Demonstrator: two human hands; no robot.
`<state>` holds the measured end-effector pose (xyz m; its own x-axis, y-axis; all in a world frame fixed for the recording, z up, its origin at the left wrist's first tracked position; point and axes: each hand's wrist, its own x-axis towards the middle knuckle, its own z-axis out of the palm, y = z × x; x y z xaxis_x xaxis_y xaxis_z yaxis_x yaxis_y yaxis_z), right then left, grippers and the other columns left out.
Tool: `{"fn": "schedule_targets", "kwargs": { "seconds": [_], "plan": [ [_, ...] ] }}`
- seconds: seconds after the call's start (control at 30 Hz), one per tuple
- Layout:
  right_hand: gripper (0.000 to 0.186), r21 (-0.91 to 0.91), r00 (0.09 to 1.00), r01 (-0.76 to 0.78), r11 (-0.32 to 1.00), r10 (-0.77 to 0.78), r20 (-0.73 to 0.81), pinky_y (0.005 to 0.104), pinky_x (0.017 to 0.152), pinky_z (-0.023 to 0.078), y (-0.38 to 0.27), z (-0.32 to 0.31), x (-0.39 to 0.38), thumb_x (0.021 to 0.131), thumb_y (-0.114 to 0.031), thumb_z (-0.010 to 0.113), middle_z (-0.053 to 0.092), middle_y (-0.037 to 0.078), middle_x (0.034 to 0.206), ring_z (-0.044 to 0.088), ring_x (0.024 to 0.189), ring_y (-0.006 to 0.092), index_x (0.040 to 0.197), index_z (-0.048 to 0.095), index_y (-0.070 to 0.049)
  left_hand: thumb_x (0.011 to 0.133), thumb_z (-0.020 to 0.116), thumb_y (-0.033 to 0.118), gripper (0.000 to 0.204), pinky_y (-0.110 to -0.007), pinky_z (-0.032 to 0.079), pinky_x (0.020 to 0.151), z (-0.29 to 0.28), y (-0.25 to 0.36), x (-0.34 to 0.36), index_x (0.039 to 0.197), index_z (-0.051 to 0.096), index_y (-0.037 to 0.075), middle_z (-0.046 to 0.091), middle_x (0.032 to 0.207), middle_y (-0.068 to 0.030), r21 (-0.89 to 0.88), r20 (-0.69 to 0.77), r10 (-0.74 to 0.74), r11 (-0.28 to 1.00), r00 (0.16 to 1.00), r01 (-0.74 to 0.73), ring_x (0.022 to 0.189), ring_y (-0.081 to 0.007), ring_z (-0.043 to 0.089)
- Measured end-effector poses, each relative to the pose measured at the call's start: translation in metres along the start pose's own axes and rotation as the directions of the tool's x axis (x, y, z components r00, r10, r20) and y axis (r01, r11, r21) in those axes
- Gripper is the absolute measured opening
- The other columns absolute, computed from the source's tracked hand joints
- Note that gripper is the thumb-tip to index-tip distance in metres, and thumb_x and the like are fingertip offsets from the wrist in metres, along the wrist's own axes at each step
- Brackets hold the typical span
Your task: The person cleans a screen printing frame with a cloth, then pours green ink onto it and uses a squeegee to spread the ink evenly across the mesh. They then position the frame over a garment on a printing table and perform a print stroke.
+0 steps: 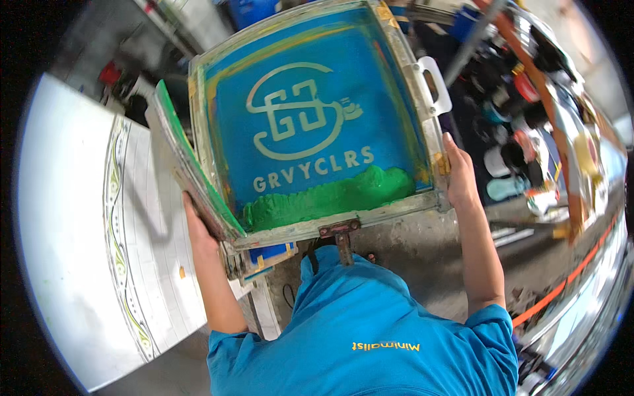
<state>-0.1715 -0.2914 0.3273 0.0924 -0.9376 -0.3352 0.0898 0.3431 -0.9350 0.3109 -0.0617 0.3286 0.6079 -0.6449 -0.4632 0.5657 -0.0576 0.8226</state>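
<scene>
In front of me is a screen printing frame (297, 233) with worn, ink-stained edges. Its blue mesh (231, 145) carries a pale round emblem and lettering. A thick ridge of green ink (337, 195) lies along the near edge of the mesh. My left hand (199, 224) is closed round a long squeegee (188, 158), smeared green along one face and tilted against the frame's left side. On the right side, my right hand (460, 170) grips the frame near its near corner, thumb along the edge and other fingers hidden. A rusty hinge clamp (340, 228) sits at the near edge.
A white handle (436, 86) sticks out from the frame's right side. At left stands a pale panel with a scrolled border (119, 237). Shelving with an orange-brown post (538, 92) and several tubs (505, 188) fills the right. Part of another blue screen (271, 253) shows below.
</scene>
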Motion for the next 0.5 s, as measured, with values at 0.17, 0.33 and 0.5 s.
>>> {"fn": "schedule_targets", "kwargs": {
  "seconds": [0.17,0.33,0.5],
  "plan": [
    [0.064,0.053,0.998,0.048,0.997,-0.050,0.050,0.0333,0.080,0.054,-0.022,0.011,0.019,0.103,-0.052,0.059,0.070,0.012,0.109,0.068,0.092,0.0176,0.125,0.064,0.009,0.103,0.051,0.063,0.073,-0.043,0.047,0.108,0.022,0.004,0.011,0.153,0.046,0.010,0.056,0.146,-0.0096,0.005,-0.103,0.084,0.996,0.991,-0.084,0.129,-0.0264,0.056],
    [0.062,0.029,0.995,0.039,0.999,-0.036,-0.097,0.0309,0.068,0.050,-0.026,0.014,0.033,0.102,-0.054,0.061,0.068,0.008,0.092,0.063,0.077,0.0141,0.113,0.068,0.007,0.106,0.045,0.061,0.070,-0.043,0.046,0.108,0.026,0.007,0.041,0.157,0.039,0.013,0.050,0.152,-0.0089,-0.077,-0.081,0.033,0.996,0.996,-0.039,0.134,-0.0277,0.052],
    [0.059,0.006,0.980,-0.009,1.000,0.010,-0.198,0.0301,0.054,0.040,-0.017,0.017,0.041,0.102,-0.056,0.059,0.062,0.002,0.076,0.053,0.061,0.0103,0.098,0.071,0.002,0.102,0.050,0.065,0.077,-0.044,0.045,0.109,0.016,0.013,0.037,0.157,0.040,0.012,0.048,0.155,-0.0100,-0.086,-0.036,0.044,0.995,0.998,-0.047,0.138,-0.0280,0.049]
  ]
}}
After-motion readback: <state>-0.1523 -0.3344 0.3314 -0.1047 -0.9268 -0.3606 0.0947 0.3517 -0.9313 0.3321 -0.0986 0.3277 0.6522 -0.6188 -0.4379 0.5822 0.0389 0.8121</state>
